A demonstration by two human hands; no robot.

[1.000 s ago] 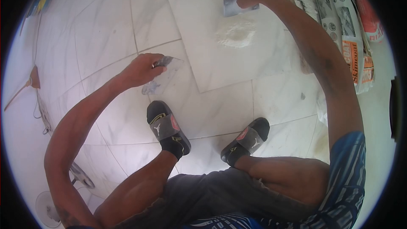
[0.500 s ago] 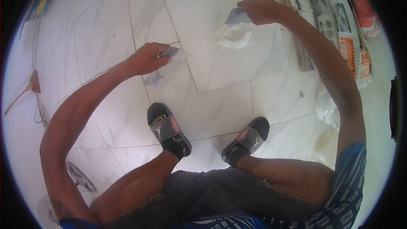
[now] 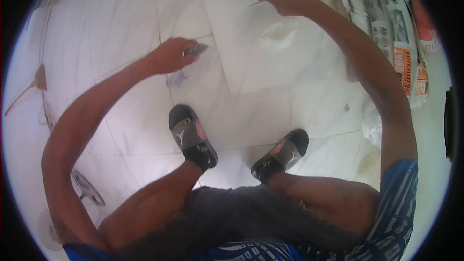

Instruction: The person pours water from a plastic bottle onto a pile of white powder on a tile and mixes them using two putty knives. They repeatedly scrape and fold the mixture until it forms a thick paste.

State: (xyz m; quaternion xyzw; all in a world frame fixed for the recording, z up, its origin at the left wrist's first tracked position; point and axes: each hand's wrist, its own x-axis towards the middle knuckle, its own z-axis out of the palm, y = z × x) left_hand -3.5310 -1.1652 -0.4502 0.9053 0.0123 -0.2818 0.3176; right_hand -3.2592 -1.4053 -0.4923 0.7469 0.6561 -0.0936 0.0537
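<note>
My left hand (image 3: 173, 57) is closed around the dark handle of a putty knife (image 3: 197, 50), its thin blade held over the floor beside a large pale tile (image 3: 241, 79). Farther forward, my right hand (image 3: 287, 1) grips a second putty knife (image 3: 263, 13), whose blade is blurred. That blade reaches down to a patch of white paste (image 3: 278, 38) on the tile, right at its far edge. Both arms stretch out ahead of my bent knees.
Skimcoat bags (image 3: 403, 63) lie along the right, with a red bag (image 3: 423, 24) behind them. Clear plastic (image 3: 372, 125) sits nearer. My feet in dark slides (image 3: 193, 135) stand just short of the tile. At left are a brown triangular piece (image 3: 41, 77) and a round object (image 3: 88, 188).
My right hand has moved up and slightly left, its blade turning flatter over the white paste, which looks more smeared. My left hand sits a little higher in view, still holding its putty knife.
</note>
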